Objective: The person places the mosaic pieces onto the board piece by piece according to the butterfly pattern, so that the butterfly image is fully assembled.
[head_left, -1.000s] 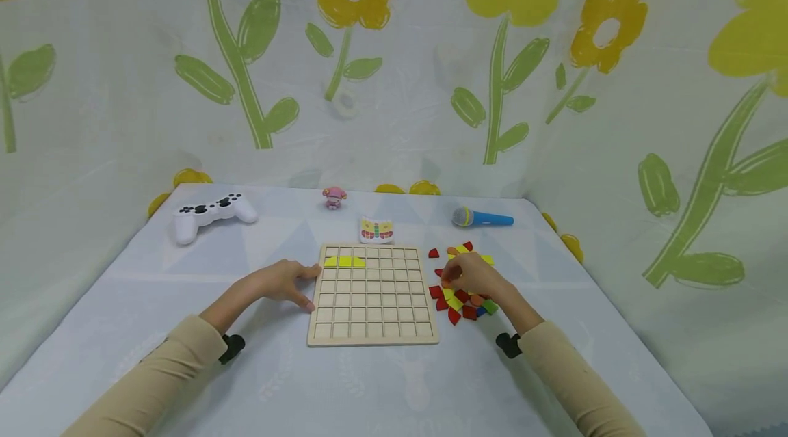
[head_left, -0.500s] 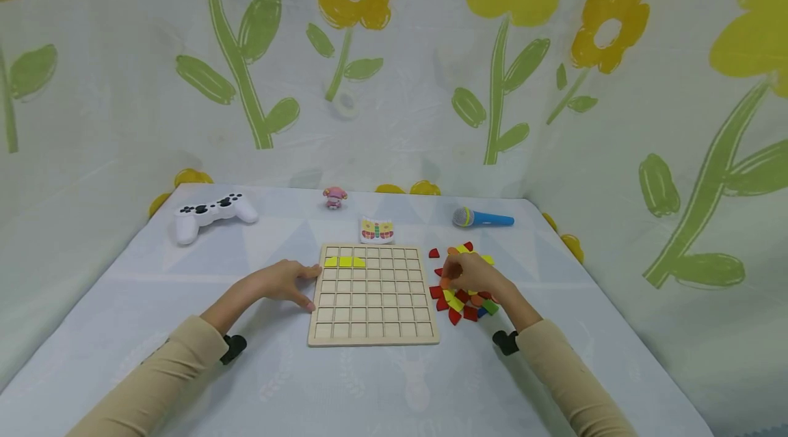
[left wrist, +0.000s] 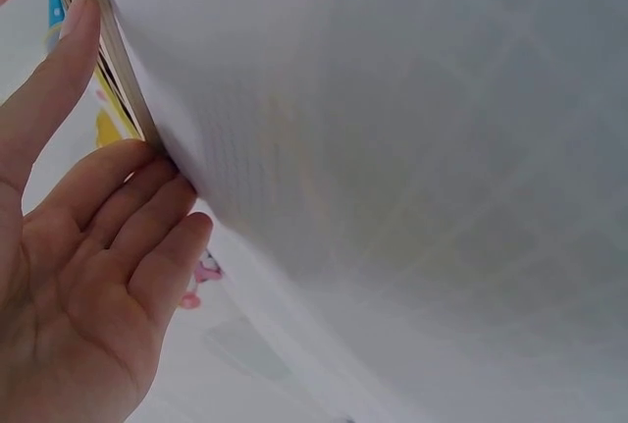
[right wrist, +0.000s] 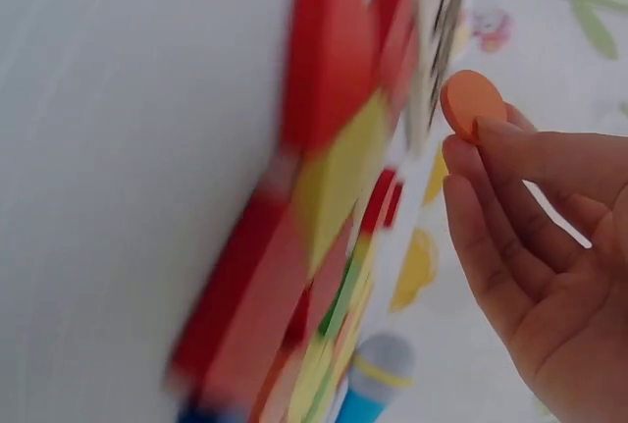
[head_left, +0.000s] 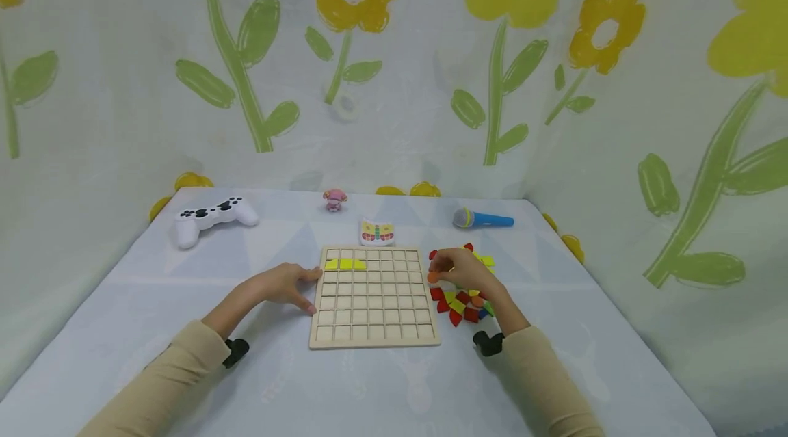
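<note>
A square wooden grid board [head_left: 377, 336] lies on the table with several yellow pieces [head_left: 346, 265] in a row near its upper left corner. My left hand [head_left: 284, 284] rests against the board's left edge, thumb and fingers spread along it. In the right wrist view, my right hand [right wrist: 554, 207] pinches an orange round disc [right wrist: 471, 104] between thumb and fingertips. That disc is raised near the board's right edge in the head view. Beneath and beside the hand spreads a heap of coloured pieces [head_left: 457, 306], red, yellow, green, blue and orange, partly covered by the hand.
Behind the board stands a small card with a butterfly pattern [head_left: 377, 232]. Farther back are a white game controller [head_left: 215, 218], a pink figurine [head_left: 334, 200] and a blue toy microphone [head_left: 483, 218]. A flowered cloth [head_left: 394, 115] hangs behind the table.
My right hand has moved left from over the heap toward the board's right edge, carrying the orange disc. The left hand keeps its place at the board.
</note>
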Demonstrator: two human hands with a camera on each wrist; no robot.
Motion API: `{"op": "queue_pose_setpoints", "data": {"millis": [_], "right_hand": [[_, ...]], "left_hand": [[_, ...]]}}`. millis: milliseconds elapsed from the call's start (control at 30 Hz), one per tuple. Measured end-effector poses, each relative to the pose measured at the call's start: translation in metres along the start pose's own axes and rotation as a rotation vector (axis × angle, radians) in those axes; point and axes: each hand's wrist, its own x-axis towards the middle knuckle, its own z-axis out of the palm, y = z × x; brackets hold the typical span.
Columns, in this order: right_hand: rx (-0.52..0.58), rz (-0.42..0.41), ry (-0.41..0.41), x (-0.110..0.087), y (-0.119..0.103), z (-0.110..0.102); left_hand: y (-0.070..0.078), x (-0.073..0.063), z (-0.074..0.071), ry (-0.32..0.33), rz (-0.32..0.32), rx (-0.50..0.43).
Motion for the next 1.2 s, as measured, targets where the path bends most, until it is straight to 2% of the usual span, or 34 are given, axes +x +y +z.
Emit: {"op": "queue_pose_setpoints", "data": {"millis": [167, 333, 600, 767, 900, 1200], "right_hand": [[0.045, -0.014, 0.017, 0.013, -0.018, 0.014], [0.054, -0.009, -0.005, 0.031, -0.035, 0.028], [0.066, 0.002, -0.007, 0.059, -0.056, 0.039], [0.055, 0.0, 0.004, 0.069, -0.061, 0.041], [0.062, 0.024, -0.009, 0.076, -0.059, 0.041], [0.043, 0.019, -0.041, 0.088, -0.054, 0.047]], "left_hand": [[-0.001, 0.0, 0.0, 0.002, -0.006, -0.002], [-0.001, 0.0, 0.001, 0.003, -0.008, -0.009], [-0.001, 0.001, 0.0, 0.005, -0.019, -0.006], [0.0, 0.0, 0.0, 0.001, -0.027, -0.007], [0.001, 0.001, 0.001, 0.0, -0.029, -0.012], [0.001, 0.001, 0.001, -0.003, -0.026, -0.008]]}}
